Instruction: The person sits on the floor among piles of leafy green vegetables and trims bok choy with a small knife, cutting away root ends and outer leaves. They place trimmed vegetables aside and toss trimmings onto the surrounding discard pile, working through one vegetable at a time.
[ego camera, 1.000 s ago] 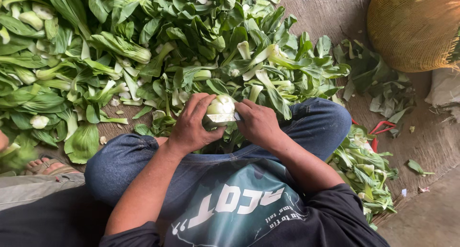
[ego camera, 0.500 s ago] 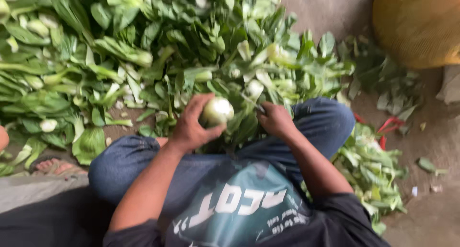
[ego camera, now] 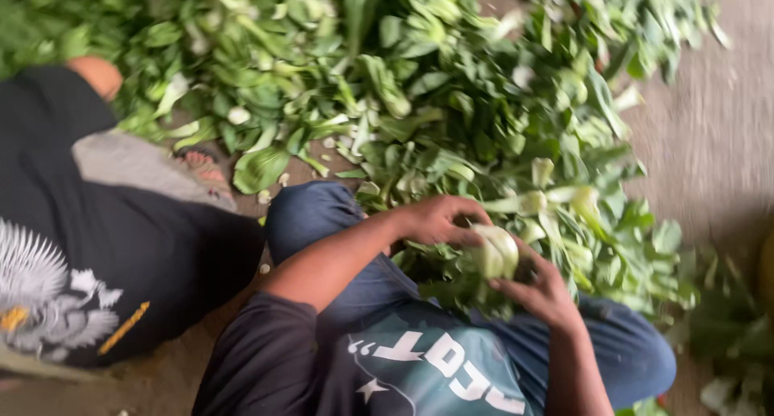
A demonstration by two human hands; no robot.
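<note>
A pale bok choy head (ego camera: 494,251) is gripped between both hands just above the lap: the left hand (ego camera: 435,220) is curled over its top from about ten o'clock, fingers closed on the stalk base, and the right hand (ego camera: 542,290) is pressed up against it from about five o'clock, with fingers bent around its underside. Whether anything else is held in the right hand cannot be told through the blur. The head is judged light and crisp, its thick white base firm enough to be squeezed, while the green leaves are soft and easily torn or bruised; the base is therefore the sound place for a hold. Its skin looks smooth and possibly damp, so some slip may be expected. Below the hands, blue jeans (ego camera: 322,218) are seen. At nine o'clock another person in dark clothing (ego camera: 121,230) sits close by. Farther off, from ten to two o'clock, a large heap of bok choy (ego camera: 387,93) is spread over the bare ground (ego camera: 717,142).
</note>
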